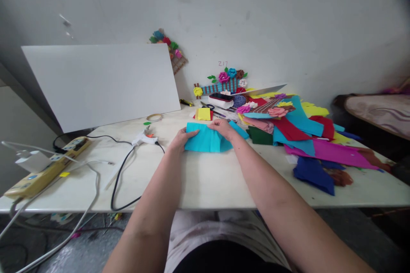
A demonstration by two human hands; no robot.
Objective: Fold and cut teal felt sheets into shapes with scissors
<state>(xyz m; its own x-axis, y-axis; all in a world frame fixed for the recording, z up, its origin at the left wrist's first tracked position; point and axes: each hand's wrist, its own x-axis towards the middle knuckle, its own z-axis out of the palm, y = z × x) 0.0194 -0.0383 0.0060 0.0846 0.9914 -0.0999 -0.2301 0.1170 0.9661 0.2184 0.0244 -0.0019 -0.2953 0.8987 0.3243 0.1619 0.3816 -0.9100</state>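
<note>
A folded turquoise felt sheet (206, 140) lies on the white table (211, 179) in front of me. My left hand (181, 138) grips its left edge, with the thumb lying on top. My right hand (222, 128) pinches the sheet's upper edge near the middle, fingers curled onto the felt. Both forearms reach out over the table's near edge.
A pile of coloured felt sheets (307, 140) covers the right side. Felt flowers (229, 76), scissors (209, 106) and a yellow felt piece (203, 114) lie behind. A glue gun (144, 137), its black cord, a tape roll (154, 117) and a yellow power strip (45, 166) sit left. A white board (99, 83) leans on the wall.
</note>
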